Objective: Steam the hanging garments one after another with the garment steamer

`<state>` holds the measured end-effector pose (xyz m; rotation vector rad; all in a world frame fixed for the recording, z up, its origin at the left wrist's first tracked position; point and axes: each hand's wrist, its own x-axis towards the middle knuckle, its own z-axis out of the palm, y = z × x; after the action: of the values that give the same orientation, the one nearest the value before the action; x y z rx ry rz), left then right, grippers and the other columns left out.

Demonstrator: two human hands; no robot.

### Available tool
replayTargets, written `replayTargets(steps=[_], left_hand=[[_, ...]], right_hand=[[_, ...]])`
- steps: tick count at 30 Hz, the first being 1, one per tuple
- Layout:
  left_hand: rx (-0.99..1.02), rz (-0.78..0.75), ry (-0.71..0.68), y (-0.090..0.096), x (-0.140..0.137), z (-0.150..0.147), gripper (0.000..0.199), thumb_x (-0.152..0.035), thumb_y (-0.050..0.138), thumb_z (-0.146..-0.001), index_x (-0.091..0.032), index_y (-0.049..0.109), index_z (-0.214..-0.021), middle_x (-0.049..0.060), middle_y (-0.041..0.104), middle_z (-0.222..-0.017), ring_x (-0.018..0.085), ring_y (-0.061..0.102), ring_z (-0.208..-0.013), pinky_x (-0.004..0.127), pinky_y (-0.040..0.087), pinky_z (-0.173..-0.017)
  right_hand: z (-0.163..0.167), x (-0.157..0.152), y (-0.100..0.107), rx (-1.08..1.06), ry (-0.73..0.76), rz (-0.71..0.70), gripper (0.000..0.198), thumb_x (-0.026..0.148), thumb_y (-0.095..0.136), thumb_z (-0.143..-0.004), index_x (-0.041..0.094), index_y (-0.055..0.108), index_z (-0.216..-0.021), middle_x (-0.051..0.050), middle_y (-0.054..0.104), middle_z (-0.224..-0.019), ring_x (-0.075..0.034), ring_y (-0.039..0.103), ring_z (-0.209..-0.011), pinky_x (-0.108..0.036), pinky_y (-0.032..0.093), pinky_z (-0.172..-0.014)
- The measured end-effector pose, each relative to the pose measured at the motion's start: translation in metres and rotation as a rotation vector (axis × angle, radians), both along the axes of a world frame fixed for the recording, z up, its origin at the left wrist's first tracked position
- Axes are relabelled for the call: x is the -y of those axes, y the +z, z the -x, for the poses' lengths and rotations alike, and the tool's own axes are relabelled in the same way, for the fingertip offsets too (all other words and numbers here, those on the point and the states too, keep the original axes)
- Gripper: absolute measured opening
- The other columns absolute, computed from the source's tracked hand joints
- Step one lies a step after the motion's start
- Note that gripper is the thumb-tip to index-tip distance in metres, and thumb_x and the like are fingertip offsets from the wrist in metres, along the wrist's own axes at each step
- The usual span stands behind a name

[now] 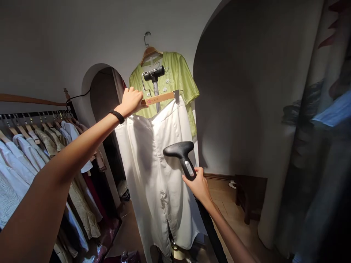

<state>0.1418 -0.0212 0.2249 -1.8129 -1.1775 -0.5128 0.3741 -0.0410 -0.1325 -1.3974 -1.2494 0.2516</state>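
Note:
White trousers [142, 146] hang by their waistband from a wooden clip hanger [161, 98], whose hook rests on a black-topped stand [154, 74]. My left hand [132, 100] is closed round the left end of that hanger, hiding the clip there. In my right hand [197, 184] is the handle of a black garment steamer [179, 149], its wide head in front of the trousers at hip height. Whether the head touches the cloth I cannot tell. A dark hose [210, 230] runs down from the handle. Creases show along the middle seam and inner legs.
Behind the stand, a green blouse [182, 71] hangs on a wall hook [147, 36]. A rail of clothes [30, 146] lines the left side. A dark wooden bench [250, 193] stands at the right, near a curtain-like hanging [307, 182].

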Motion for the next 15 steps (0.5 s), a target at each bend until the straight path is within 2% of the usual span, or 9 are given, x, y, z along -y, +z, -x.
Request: replayTargets(steps=[3,6,12,15], left_hand=[[-0.030,0.043,0.064,-0.003,-0.002,-0.006,0.048,-0.050,0.059,-0.081,-0.008,0.064,-0.103,0.019,0.065,-0.102,0.037,0.051,-0.108,0.045,0.035,-0.092],[-0.026,0.067,0.101,-0.003,-0.002,-0.013,0.044,-0.046,0.060,-0.081,-0.008,0.064,-0.102,0.019,0.066,-0.102,0.036,0.054,-0.106,0.043,0.036,-0.091],[0.016,0.136,0.082,-0.003,-0.006,-0.023,0.031,-0.027,0.054,-0.085,-0.009,0.061,-0.110,0.017,0.065,-0.106,0.030,0.061,-0.099,0.037,0.043,-0.083],[0.019,0.154,0.072,-0.007,-0.007,-0.026,0.028,-0.020,0.046,-0.089,-0.009,0.059,-0.111,0.017,0.064,-0.105,0.028,0.063,-0.095,0.034,0.045,-0.077]], right_hand=[[-0.006,0.017,-0.034,-0.009,-0.016,0.056,0.054,0.059,0.058,-0.060,0.025,0.036,-0.094,-0.004,0.061,-0.082,-0.026,0.062,-0.074,-0.034,0.044,-0.066],[-0.015,0.039,-0.057,-0.068,-0.069,0.118,0.058,0.064,0.057,-0.057,0.024,0.038,-0.095,-0.005,0.062,-0.084,-0.028,0.063,-0.077,-0.036,0.045,-0.067],[-0.043,0.075,-0.084,-0.237,-0.246,0.256,0.065,0.067,0.062,-0.050,0.025,0.040,-0.094,-0.004,0.063,-0.075,-0.031,0.063,-0.072,-0.038,0.046,-0.064],[-0.054,0.086,-0.090,-0.280,-0.278,0.285,0.065,0.066,0.064,-0.050,0.025,0.040,-0.094,-0.003,0.062,-0.072,-0.031,0.062,-0.070,-0.038,0.046,-0.062]])
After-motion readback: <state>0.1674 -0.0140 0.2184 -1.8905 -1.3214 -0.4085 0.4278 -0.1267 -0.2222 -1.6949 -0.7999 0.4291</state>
